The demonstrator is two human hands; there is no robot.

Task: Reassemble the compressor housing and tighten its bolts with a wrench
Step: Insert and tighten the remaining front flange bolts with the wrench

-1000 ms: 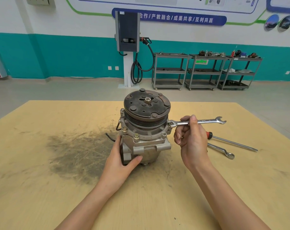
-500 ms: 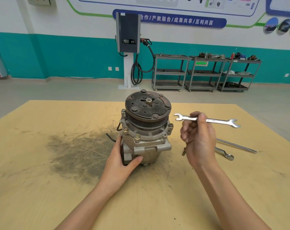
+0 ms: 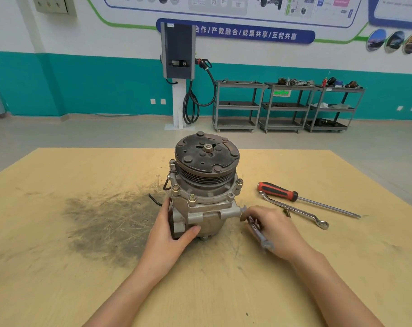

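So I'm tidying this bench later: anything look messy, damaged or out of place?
Yes: a dark, scratched grime stain spreads over the wooden table left of the compressor. A small loose bolt lies beside the ring spanner, near the screwdriver. No damage shows on the compressor.

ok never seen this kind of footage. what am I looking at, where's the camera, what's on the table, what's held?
There is no robot here: a person works with bare hands, and a single wide-angle camera worn on the head looks forward and down. A car-type compressor stands upright on a wooden table, pulley on top. The left hand grips its lower body to steady it. The right hand holds an open-ended wrench low beside the housing, one end near the casting; whether it sits on a bolt cannot be seen. Lying to the right are a red-handled screwdriver and a ring spanner. A dark smudge stains the table on the left.
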